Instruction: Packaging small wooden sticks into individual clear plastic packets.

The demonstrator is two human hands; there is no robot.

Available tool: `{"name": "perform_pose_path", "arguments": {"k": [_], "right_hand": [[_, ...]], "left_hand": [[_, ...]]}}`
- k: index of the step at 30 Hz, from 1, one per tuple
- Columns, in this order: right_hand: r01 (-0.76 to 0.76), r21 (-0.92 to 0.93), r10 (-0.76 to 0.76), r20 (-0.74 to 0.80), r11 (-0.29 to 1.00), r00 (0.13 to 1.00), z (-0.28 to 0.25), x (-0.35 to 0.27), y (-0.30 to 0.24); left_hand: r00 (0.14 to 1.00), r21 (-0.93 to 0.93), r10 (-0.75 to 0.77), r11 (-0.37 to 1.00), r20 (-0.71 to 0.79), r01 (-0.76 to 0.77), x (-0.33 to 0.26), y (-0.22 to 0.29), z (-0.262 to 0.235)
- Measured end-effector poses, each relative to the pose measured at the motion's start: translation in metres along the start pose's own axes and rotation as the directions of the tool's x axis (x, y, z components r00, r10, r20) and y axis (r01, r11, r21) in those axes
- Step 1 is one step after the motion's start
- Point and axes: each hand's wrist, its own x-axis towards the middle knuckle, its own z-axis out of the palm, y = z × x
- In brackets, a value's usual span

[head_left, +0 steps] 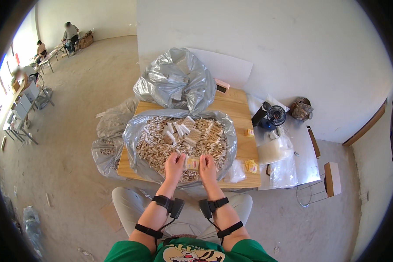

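Between my hands is a small clear packet [192,163] with a yellow and red label, seemingly holding cotton swabs. My left hand [174,167] pinches its left end, and the fingers of my right hand [208,167] close on the right end. Just beneath lies a heap of loose cotton swabs [155,144] inside an open grey plastic bag [132,136]. Several neat bundles of swabs [191,136] rest on top of the heap. To the right of the bag are clear plastic sleeves [236,171] and yellow label cards [251,166].
A bulging grey bag [174,81] stands at the back of the wooden table [238,105]. On the side table [308,163] are a black fan [276,115] and clear plastic packaging [275,148]. More bags [107,155] sit at the left. People work at far-left tables.
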Motion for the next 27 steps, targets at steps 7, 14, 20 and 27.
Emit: {"name": "perform_pose_path", "arguments": {"k": [7,14,20,27], "right_hand": [[-0.01,-0.044,0.009,-0.013,0.999,1.0,-0.004,-0.007,-0.004],[-0.057,0.021,0.058,-0.018,0.998,0.998,0.002,-0.005,-0.002],[-0.126,-0.23,0.126,-0.016,0.965,0.992,-0.015,0.02,0.013],[0.376,-0.543,-0.433,0.025,0.751,0.901,-0.011,0.029,-0.002]], "left_hand": [[0.99,-0.259,-0.084,0.965,-0.109,0.053,-0.007,-0.005,0.002],[0.986,-0.123,-0.047,0.992,-0.162,0.028,-0.001,-0.007,-0.008],[0.954,0.041,0.024,0.999,-0.3,-0.013,0.014,-0.021,-0.039],[0.947,0.042,0.124,0.992,-0.296,-0.117,0.021,-0.03,-0.044]]}}
